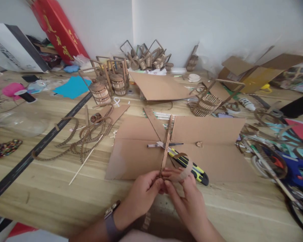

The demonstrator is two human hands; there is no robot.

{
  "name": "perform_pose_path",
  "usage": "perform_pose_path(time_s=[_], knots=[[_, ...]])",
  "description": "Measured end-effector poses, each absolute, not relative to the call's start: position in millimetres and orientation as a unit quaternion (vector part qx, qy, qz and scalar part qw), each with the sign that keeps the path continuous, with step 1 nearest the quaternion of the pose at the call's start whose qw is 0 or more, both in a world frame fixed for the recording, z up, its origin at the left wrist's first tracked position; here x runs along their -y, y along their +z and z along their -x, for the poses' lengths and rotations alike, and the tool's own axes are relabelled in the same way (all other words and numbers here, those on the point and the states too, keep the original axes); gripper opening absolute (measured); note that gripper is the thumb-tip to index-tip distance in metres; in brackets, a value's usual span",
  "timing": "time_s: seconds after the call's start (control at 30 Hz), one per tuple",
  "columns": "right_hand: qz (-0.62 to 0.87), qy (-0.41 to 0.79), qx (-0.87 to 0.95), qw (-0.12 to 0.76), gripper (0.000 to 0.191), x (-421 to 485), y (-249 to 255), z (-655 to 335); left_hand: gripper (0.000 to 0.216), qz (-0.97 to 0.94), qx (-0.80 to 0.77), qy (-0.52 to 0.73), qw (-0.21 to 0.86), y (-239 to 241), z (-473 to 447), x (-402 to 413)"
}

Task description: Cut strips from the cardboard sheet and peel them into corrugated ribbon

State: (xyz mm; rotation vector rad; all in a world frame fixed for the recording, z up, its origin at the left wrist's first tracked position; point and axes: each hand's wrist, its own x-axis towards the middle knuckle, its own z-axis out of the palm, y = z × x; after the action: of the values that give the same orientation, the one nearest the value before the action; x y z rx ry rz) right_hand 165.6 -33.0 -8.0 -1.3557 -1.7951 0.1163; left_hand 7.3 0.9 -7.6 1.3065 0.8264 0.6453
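Near the table's front edge my left hand point(145, 189) and my right hand point(188, 195) meet, fingertips pinched together on a narrow brown cardboard strip point(167, 144). The strip runs away from me, standing up from the fingers; its gripped end is hidden. A thin strip curls in a loop point(189, 166) over my right fingers. Just beyond, a yellow-and-black utility knife point(192, 165) lies with its blade out on the cardboard sheet point(133, 158). By the blade rests a pen point(154, 145). A watch is on my left wrist.
Small bucket-shaped models point(100, 91) with tall handles stand at the back left, and another model point(207, 103) sits right of centre. Coiled corrugated strips point(87, 137) and a thin stick point(84, 161) lie left. Tools and scraps crowd the right, near an opened box point(260, 74).
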Motion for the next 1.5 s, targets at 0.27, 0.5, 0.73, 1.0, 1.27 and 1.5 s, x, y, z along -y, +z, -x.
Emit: perform_pose_path(time_s=[0.27, 0.5, 0.73, 1.0, 1.27, 1.5], knots=[[0.521, 0.003, 0.745, 0.416, 0.010, 31.7, -9.0, -168.2, 0.048, -0.603, -0.375, 0.279, 0.646, -8.8, -6.4, 1.6], [0.582, 0.028, 0.695, 0.421, 0.012, 34.8, -10.2, -172.4, 0.045, -0.584, -0.352, 0.268, 0.681, -7.8, -7.7, 2.7], [0.581, 0.053, 0.692, 0.424, 0.015, 35.3, -12.6, -169.3, 0.044, -0.555, -0.372, 0.288, 0.686, -12.0, -8.6, 3.4], [0.526, -0.018, 0.750, 0.402, 0.011, 29.2, -9.4, -165.8, 0.047, -0.610, -0.407, 0.280, 0.619, -13.3, -5.9, 0.0], [0.575, 0.045, 0.691, 0.436, 0.011, 34.8, -9.2, -170.4, 0.046, -0.623, -0.375, 0.270, 0.631, -9.6, -5.4, 5.2], [0.618, 0.149, 0.620, 0.460, 0.011, 35.2, -9.4, -170.1, 0.042, -0.626, -0.362, 0.264, 0.638, -9.2, -5.7, 5.4]])
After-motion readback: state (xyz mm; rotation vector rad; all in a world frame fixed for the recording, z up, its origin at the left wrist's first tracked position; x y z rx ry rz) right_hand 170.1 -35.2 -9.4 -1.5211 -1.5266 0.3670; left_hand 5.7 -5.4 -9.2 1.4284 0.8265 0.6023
